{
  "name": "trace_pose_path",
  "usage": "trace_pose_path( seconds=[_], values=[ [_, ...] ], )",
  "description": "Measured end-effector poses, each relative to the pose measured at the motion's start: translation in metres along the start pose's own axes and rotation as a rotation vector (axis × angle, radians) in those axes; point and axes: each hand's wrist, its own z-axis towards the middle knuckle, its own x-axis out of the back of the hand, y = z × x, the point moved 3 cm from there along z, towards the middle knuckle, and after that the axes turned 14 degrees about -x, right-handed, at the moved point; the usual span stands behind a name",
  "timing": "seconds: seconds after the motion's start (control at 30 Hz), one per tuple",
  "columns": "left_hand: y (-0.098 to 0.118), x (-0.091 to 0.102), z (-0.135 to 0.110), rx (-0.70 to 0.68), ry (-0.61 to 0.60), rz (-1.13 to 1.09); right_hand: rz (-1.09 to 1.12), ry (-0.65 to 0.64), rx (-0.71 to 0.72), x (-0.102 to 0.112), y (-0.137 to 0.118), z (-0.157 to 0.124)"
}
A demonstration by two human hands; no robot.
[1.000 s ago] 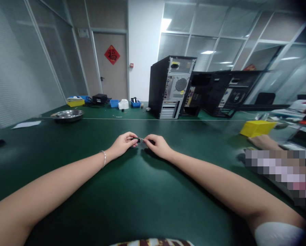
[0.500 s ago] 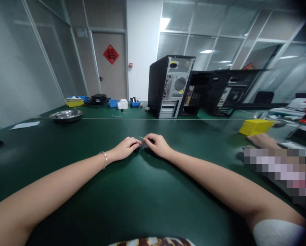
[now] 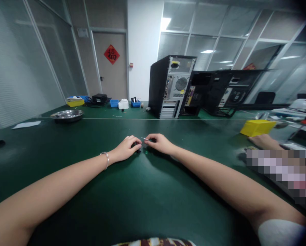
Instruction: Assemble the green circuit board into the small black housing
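My left hand (image 3: pixel 128 147) is closed over a small black part (image 3: pixel 138 150) resting on the green table. Most of that part is hidden under my fingers, so its kind does not show. My right hand (image 3: pixel 158 143), a short gap to the right, pinches a thin metal tool (image 3: pixel 145 139) whose shiny tip points left toward my left fingers. Whether it is a screwdriver or tweezers cannot be made out. On the table between the hands lies a tiny green glinting piece (image 3: pixel 146 152), too small to name.
Computer cases (image 3: pixel 172 89) stand at the back right. A steel dish (image 3: pixel 69 116) sits back left, with blue bins (image 3: pixel 114 103) and a black box with cables (image 3: pixel 99 98) behind. Right, another person's hand (image 3: pixel 265 140) is near a yellow box (image 3: pixel 258 128).
My right hand has shifted slightly right, widening the gap between the hands. More of the metal tool and a small green glint now show. My left hand stays on the black part.
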Motion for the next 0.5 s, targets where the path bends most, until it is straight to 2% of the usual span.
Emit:
trace_pose_path(
  seconds=[0.17, 0.27, 0.37, 0.5],
  values=[
    [0.007, 0.001, -0.001, 0.024, -0.010, 0.073, 0.008, -0.227, 0.076, 0.011, -0.002, 0.000],
    [0.005, 0.000, -0.001, 0.045, -0.029, 0.079, -0.015, -0.316, 0.139, 0.013, -0.008, -0.006],
    [-0.001, 0.001, -0.001, 0.068, 0.013, -0.087, -0.040, -0.324, 0.169, 0.011, -0.012, -0.009],
    [-0.009, 0.004, 0.000, 0.083, 0.052, -0.263, -0.060, -0.259, 0.180, 0.006, -0.010, -0.009]
  ],
)
